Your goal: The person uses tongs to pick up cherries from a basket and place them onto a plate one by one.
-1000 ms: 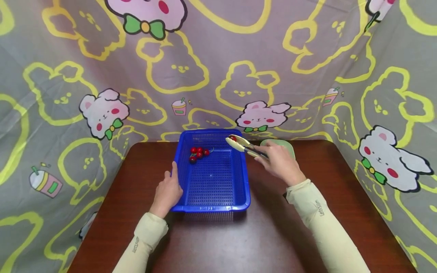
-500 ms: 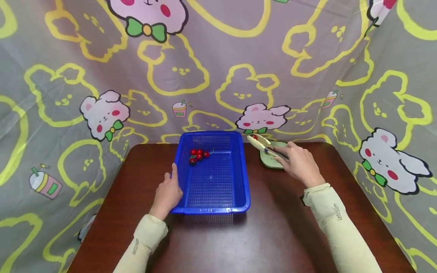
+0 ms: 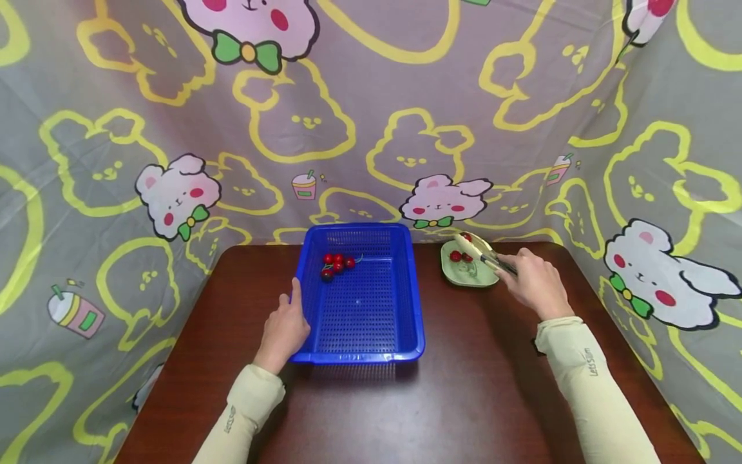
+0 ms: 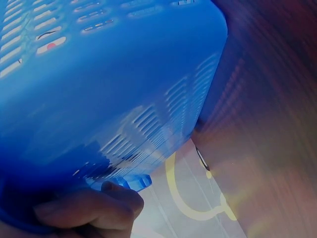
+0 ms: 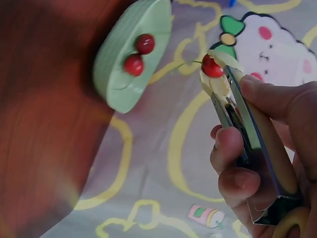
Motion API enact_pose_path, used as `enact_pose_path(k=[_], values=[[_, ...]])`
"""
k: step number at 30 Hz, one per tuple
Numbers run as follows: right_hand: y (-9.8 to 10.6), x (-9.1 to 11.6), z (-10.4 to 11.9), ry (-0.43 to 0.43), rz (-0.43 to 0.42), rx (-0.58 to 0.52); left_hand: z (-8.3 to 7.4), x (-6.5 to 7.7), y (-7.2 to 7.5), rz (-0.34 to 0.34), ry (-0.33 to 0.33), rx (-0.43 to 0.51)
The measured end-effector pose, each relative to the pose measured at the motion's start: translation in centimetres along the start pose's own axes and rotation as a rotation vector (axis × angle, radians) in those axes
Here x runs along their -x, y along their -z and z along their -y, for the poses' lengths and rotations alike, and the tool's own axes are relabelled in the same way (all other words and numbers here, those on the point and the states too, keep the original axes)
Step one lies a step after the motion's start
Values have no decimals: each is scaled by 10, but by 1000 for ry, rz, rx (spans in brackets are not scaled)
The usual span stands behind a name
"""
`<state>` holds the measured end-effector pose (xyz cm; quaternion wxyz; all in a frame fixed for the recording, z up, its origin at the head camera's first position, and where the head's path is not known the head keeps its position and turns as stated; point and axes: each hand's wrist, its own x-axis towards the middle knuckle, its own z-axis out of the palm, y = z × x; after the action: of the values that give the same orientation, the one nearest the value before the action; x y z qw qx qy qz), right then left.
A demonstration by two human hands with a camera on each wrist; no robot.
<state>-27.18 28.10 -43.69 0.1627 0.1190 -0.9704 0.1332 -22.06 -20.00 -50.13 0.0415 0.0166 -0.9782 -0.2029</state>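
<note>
The left hand (image 3: 284, 332) gripping the basket (image 3: 359, 355), the right hand (image 3: 536, 283) squeezing tongs (image 5: 265, 168), a pinched cherry (image 5: 213, 66) above the far-right plate (image 3: 460, 276) seemingly needs lowering.

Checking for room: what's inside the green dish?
Two cherries show inside the green dish. In head view, the tongs hide part of it; what's beneath the cherries can't be seen.

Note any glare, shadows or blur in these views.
Head: pale glare on the table before the blue basket, a dark shadow alongside the right sleeve; left wrist: basket soft and hazy, left hand dim; right wrist: bright reflections on the tongs.
</note>
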Motion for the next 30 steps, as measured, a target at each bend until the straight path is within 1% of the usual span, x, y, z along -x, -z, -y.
enact_pose_path(k=[10, 16, 23, 27, 30], values=[[-13, 5, -20, -64, 4, 26, 1, 1, 0, 0, 0, 2], [-26, 5, -29, -104, 26, 48, 1, 0, 0, -8, -8, -2], [-35, 6, -33, -125, 30, 67, 2, -1, -1, -17, -8, -4], [-37, 7, -32, -127, 28, 61, 2, -1, -2, -17, -6, -5], [-37, 6, -31, -135, 46, 51, 2, 0, -2, -16, -5, -4]])
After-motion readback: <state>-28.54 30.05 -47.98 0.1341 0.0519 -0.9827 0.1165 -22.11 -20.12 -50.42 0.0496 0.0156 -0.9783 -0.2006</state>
